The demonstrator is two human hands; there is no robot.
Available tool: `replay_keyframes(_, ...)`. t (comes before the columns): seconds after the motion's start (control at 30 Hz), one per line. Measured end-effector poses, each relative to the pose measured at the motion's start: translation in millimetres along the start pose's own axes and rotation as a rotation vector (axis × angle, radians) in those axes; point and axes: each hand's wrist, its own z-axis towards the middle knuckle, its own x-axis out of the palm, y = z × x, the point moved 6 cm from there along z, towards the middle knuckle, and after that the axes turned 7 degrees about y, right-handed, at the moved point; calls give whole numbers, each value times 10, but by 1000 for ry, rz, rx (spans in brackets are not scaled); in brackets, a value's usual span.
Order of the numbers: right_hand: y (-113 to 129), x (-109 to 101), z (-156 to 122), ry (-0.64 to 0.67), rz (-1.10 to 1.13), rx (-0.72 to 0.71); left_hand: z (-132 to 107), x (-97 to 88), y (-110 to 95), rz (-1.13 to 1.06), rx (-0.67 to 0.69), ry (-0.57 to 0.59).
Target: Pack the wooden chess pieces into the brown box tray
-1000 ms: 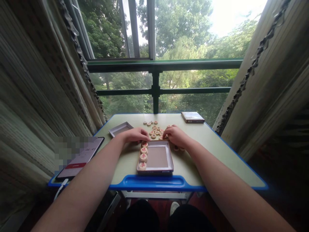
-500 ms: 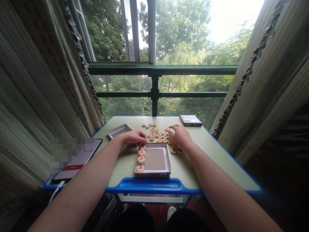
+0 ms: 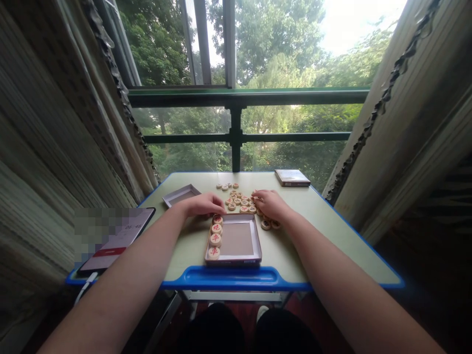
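Note:
An open shallow box [image 3: 258, 241] lies in front of me with a column of round wooden Chinese chess pieces [image 3: 215, 240], marked in red, along its left side. My left hand [image 3: 206, 204] is at the box's far left corner, its fingers curled and pressed together; whatever is in them is hidden. Beyond the box lies a loose group of Chinese chess pieces [image 3: 244, 209] with red or dark characters. My right hand [image 3: 272, 204] rests over the right part of this group, its fingertips closed around a piece at the far edge. The hand covers some pieces.
A grey box lid [image 3: 180, 195] lies at the back left, and a flat case [image 3: 292, 178] at the back right. A tablet-like device [image 3: 118, 246] with a white cable [image 3: 86, 287] lies on the left. The table [image 3: 332, 246] has a blue rim; curtains [image 3: 368, 172] hang at both sides.
My right hand has lowered and its fingers have closed in on a piece. My left hand stays at the box corner. The view has tilted slightly.

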Motion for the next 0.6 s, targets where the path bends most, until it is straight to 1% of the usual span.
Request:
replay_keyframes(0.07,10,45,23,44,-54,-15,-2,8,-5,-3,8,14)
replay_keyframes(0.13,-9,65,37,70,-76,20,-6,11,-7,0,9,16)
replay_keyframes(0.2,-23,48,40,56,-73,49,-11,9,-10,8,7,10)
replay_keyframes(0.3,-18,21,35,32,-56,53,-15,9,-17,13,8,2)
replay_keyframes(0.47,19,64,35,84,-36,27,-13,17,-17,12,6,4)
replay_keyframes(0.6,91,101,35,82,-34,-33,-7,15,-15,18,14,5)
